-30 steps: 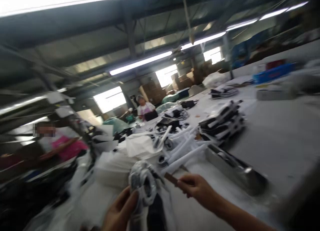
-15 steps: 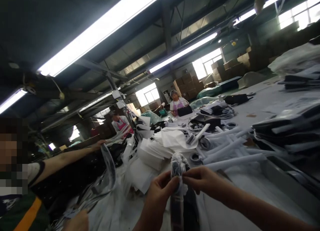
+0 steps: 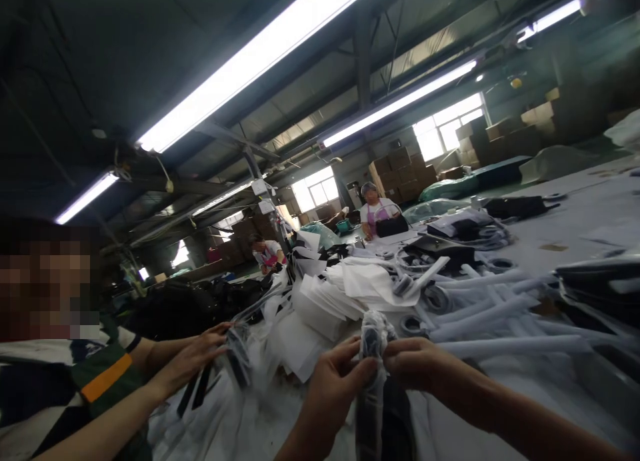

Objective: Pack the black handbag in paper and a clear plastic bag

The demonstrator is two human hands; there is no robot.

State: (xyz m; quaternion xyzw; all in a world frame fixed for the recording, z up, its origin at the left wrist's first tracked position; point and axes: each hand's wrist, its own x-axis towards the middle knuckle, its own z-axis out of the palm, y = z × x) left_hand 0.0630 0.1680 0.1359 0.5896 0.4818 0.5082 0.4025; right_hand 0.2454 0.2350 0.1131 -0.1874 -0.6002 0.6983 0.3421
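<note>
A dark strap looped at its top end and wrapped in clear plastic stands upright in front of me. My left hand pinches its left side just below the loop, thumb in front. From the other side, my right hand is closed with its fingertips on the crinkled plastic wrap beside the loop. What the lower end of the strap joins is out of view. Just beyond my hands lie white sheets in a loose fanned heap and a small grey roll.
At the left a co-worker's hands hold clear plastic and dark strips. White tubes and dark flat pieces cover the right of the table. Two more people sit farther back, one behind a black bag.
My view has swung left, so the scene sits farther right. The co-worker's hands, apart before, are now together at the plastic. My hands keep their grip on the wrapped strap.
</note>
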